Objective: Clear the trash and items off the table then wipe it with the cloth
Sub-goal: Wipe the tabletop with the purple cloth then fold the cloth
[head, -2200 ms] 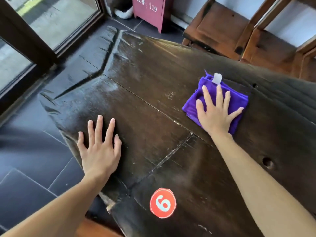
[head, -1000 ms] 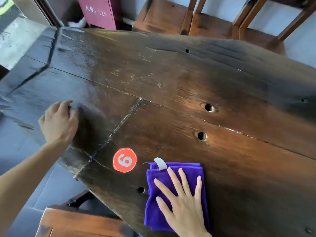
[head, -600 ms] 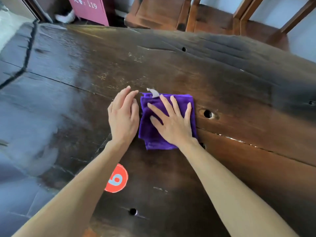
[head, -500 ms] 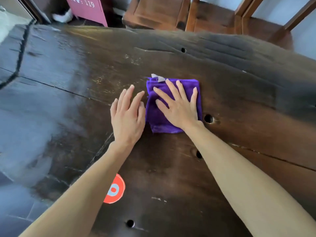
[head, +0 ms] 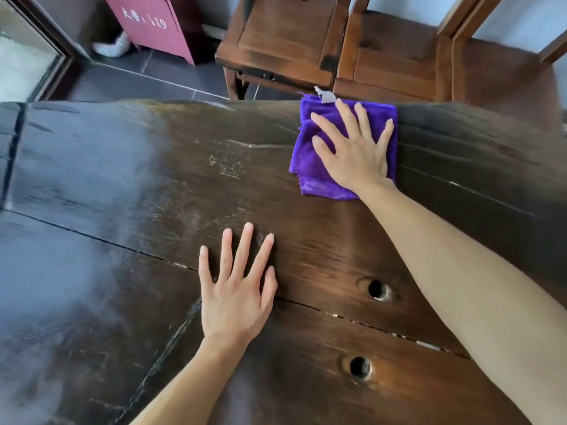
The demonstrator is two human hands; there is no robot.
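Right hand point(head: 356, 151) flat, fingers spread, pressing purple cloth point(head: 310, 167) at table point(head: 122, 179) far edge — left hand point(head: 236, 299) splayed, empty

head view, steeply down, near table point(head: 122, 185)

Exposure: I saw an evenly bright daylight scene.
Source: light entered from the glass door point(head: 21, 65) at upper left.
Glare: a pale bluish sheen washed the left part of the table point(head: 92, 185).
Shadow: soft shade lay beside the left hand point(head: 236, 299).
Blur: the lower left tabletop was smeared.
Distortion: I noted wide-angle bending, with the chairs point(head: 337, 44) leaning outward.
Focus: the cloth point(head: 310, 154) was sharp.
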